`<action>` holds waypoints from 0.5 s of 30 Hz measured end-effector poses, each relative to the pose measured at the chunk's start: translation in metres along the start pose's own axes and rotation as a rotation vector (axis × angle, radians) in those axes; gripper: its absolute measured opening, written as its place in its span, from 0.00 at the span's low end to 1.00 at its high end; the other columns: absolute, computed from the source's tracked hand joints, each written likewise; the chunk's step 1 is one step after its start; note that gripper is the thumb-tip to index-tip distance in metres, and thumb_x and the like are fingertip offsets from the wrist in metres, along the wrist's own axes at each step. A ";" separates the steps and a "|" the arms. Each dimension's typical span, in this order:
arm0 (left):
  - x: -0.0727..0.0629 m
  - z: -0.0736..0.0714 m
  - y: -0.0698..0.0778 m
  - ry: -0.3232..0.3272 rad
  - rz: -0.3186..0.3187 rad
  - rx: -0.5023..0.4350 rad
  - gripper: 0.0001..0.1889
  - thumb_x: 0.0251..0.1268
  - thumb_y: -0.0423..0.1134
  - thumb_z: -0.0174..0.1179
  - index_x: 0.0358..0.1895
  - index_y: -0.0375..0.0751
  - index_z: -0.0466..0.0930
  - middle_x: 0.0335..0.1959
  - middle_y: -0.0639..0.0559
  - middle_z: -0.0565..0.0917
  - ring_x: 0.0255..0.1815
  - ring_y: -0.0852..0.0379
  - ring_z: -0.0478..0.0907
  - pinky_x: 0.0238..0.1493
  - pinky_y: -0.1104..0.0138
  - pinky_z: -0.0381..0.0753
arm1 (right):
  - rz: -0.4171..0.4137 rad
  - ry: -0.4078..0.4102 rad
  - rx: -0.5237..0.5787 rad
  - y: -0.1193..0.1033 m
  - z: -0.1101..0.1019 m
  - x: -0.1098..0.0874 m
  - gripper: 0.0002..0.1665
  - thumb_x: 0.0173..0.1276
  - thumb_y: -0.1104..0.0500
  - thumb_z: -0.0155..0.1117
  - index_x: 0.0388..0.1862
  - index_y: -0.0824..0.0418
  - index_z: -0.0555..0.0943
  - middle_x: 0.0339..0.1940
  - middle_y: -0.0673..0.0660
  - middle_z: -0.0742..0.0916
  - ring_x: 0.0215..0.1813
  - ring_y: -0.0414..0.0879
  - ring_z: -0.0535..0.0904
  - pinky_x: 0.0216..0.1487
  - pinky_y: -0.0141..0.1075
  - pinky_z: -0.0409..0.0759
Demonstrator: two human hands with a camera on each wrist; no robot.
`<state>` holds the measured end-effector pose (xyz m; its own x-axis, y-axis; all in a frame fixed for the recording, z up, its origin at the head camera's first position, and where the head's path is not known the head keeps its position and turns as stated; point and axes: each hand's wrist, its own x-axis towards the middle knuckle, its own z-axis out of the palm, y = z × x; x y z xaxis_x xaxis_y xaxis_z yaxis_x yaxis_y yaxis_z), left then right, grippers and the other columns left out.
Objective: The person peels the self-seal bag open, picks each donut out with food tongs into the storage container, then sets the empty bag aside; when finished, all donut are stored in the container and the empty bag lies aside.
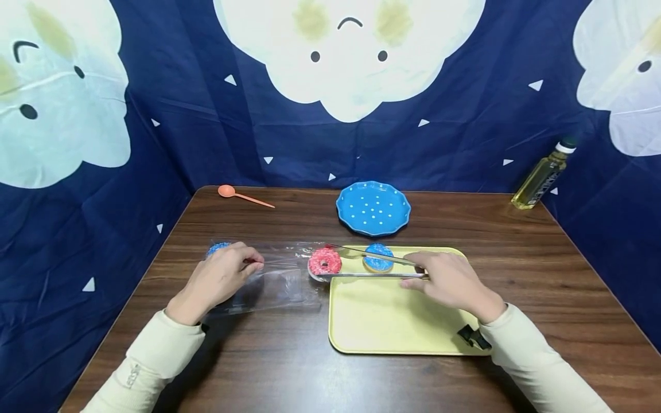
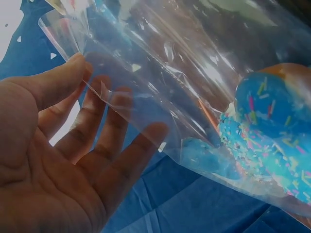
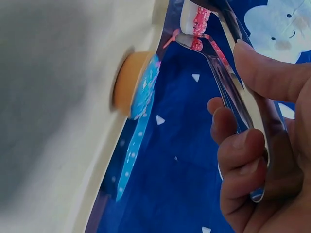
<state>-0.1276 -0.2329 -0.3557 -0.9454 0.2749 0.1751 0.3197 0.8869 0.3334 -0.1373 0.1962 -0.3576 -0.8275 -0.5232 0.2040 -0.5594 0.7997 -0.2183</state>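
Observation:
My left hand (image 1: 217, 281) pinches the edge of a clear plastic bag (image 1: 281, 287) between thumb and forefinger. Inside the bag, blue doughnuts with sprinkles (image 2: 265, 141) show in the left wrist view. My right hand (image 1: 451, 281) grips metal tongs (image 1: 377, 275), which reach left across the tray. Between the tong tips is a pink doughnut (image 1: 316, 258), at the bag's right end by the tray edge. A blue doughnut (image 1: 378, 264) sits on the yellow tray (image 1: 392, 330), under the tongs in the head view.
A blue dotted plate (image 1: 373, 212) stands behind the tray. An orange spoon (image 1: 227, 191) lies at the back left, and an oil bottle (image 1: 539, 180) stands at the back right. A blue curtain with clouds (image 1: 217, 137) closes off the table's back and sides.

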 end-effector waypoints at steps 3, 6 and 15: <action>0.000 0.001 0.000 0.000 0.013 0.003 0.02 0.68 0.40 0.67 0.37 0.48 0.88 0.34 0.57 0.82 0.33 0.58 0.78 0.34 0.56 0.79 | 0.035 0.007 -0.012 0.006 -0.002 -0.010 0.19 0.61 0.42 0.74 0.45 0.51 0.85 0.24 0.40 0.77 0.25 0.38 0.71 0.22 0.39 0.67; 0.000 0.002 0.001 0.005 0.023 0.007 0.02 0.67 0.39 0.67 0.37 0.47 0.88 0.34 0.57 0.82 0.33 0.59 0.78 0.35 0.56 0.79 | 0.076 0.013 -0.025 0.010 -0.005 -0.021 0.23 0.61 0.41 0.73 0.49 0.52 0.85 0.27 0.42 0.81 0.28 0.42 0.76 0.22 0.43 0.70; 0.000 0.001 0.000 0.000 0.005 0.005 0.02 0.67 0.39 0.67 0.38 0.47 0.88 0.33 0.57 0.81 0.32 0.59 0.76 0.33 0.58 0.77 | 0.185 0.058 -0.023 0.022 -0.016 -0.049 0.23 0.61 0.41 0.75 0.49 0.51 0.85 0.23 0.44 0.78 0.24 0.44 0.72 0.21 0.43 0.68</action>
<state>-0.1278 -0.2324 -0.3564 -0.9436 0.2798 0.1768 0.3245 0.8872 0.3281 -0.1085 0.2445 -0.3572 -0.9113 -0.3495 0.2177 -0.3966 0.8872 -0.2358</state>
